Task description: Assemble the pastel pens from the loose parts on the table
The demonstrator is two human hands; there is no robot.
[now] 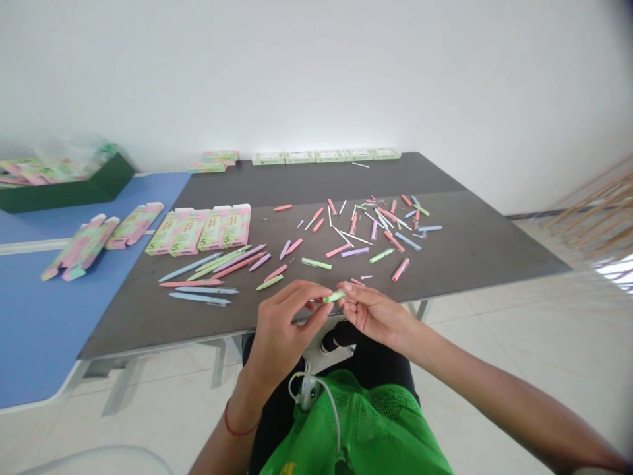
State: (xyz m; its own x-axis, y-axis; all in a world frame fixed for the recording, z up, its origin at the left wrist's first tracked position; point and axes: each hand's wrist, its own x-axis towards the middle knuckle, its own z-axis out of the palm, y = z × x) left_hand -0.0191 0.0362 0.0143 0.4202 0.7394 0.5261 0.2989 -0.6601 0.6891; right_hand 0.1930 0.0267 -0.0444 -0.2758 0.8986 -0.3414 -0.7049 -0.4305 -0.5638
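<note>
Over the front edge of the dark table (459, 251), a short light-green pen barrel (334, 297) is held between both hands. My left hand (289, 323) pinches its left end between thumb and fingers, while my right hand (373, 312) grips the other end with its fingertips. Just beyond the hands lie a green barrel with a clip (316, 264), a green pointed pen piece (270, 282) and a small purple part (366, 277). To the left rest several whole-looking pens, among them a blue pen (200, 298) and a red pen (192, 283).
Loose pink, purple, blue and green pen parts with white refills (356, 237) are scattered on the right. Several pen boxes (214, 227) lie at left, and more boxes (329, 156) line the back. A green bin (69, 191) stands on the blue table (39, 316).
</note>
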